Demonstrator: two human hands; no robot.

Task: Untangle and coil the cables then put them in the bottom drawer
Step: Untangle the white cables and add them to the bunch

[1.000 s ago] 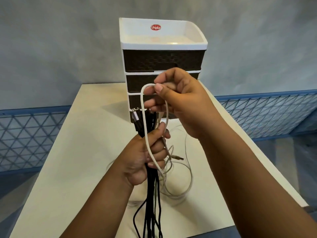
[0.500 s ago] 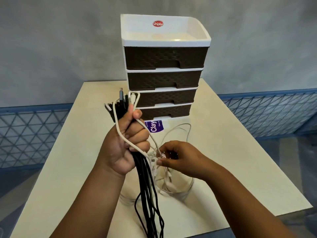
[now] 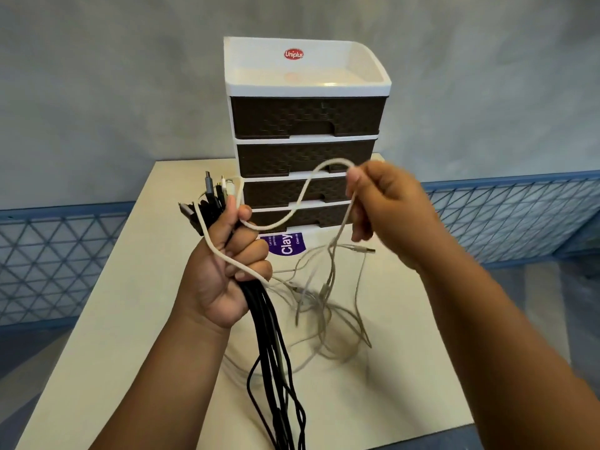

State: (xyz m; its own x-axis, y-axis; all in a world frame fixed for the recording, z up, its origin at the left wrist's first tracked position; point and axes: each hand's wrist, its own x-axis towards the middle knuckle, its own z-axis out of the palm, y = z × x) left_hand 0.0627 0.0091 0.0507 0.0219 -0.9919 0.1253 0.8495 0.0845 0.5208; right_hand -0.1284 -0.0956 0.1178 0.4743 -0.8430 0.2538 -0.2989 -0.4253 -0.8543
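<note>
white cable arcs between left hand and right hand.

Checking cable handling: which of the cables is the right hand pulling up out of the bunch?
The white cable. The right hand pinches its raised loop, while the black cables hang straight down from the left hand.

Both hands raised (fingers curled).
</note>
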